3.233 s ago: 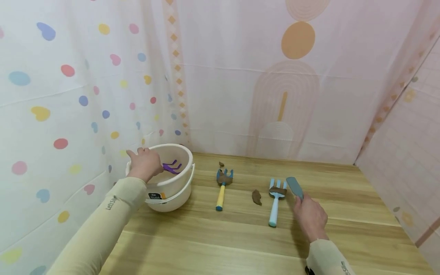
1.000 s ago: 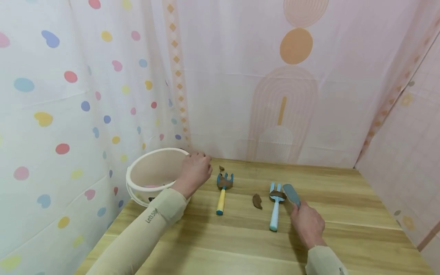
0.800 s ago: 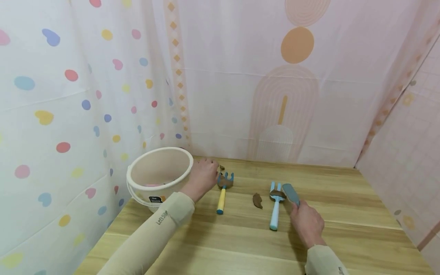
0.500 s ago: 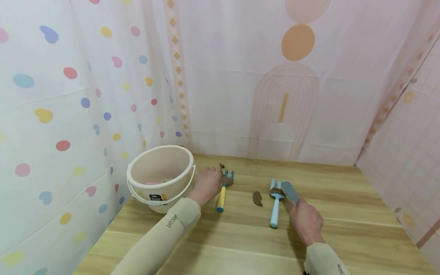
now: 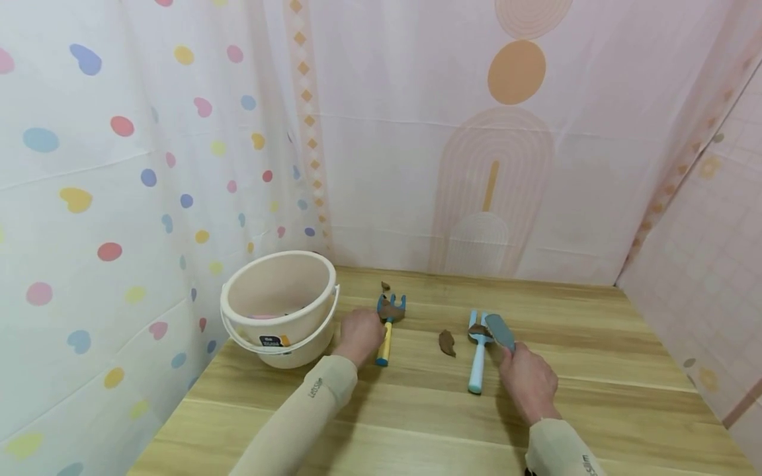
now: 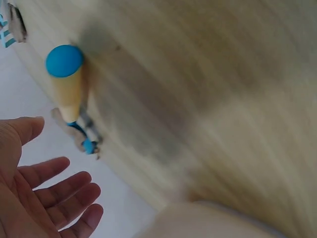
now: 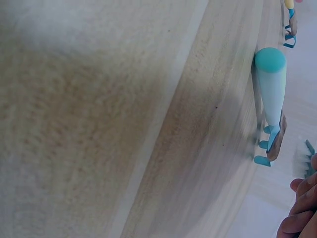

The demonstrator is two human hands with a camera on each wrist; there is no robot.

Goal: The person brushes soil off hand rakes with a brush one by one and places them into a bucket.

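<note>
In the head view my left hand [image 5: 362,334] is beside the yellow handle of a small hand rake [image 5: 387,344]. The left wrist view shows its fingers loosely spread, thumb apart, with nothing between them. Brown muck [image 5: 391,311] sits on the rake's blue tines. My right hand [image 5: 530,380] grips a small grey-blue brush [image 5: 500,332]; some of its bristles show at the edge of the right wrist view. The brush head overlaps the light blue hand fork [image 5: 478,370], whose tines carry a brown lump [image 5: 479,330].
A white bucket [image 5: 309,337] with a wire-like white handle stands at the left; something pink shows low inside it. A brown piece [image 5: 446,343] lies between the two tools, and a smaller one [image 5: 385,286] behind the rake. Patterned curtains [image 5: 381,165] border the wooden table [image 5: 417,423].
My left hand held a purple hand rake over the bucket, then came away without it and moved right, down to the yellow handle. My right hand has shifted the brush slightly left over the fork.
</note>
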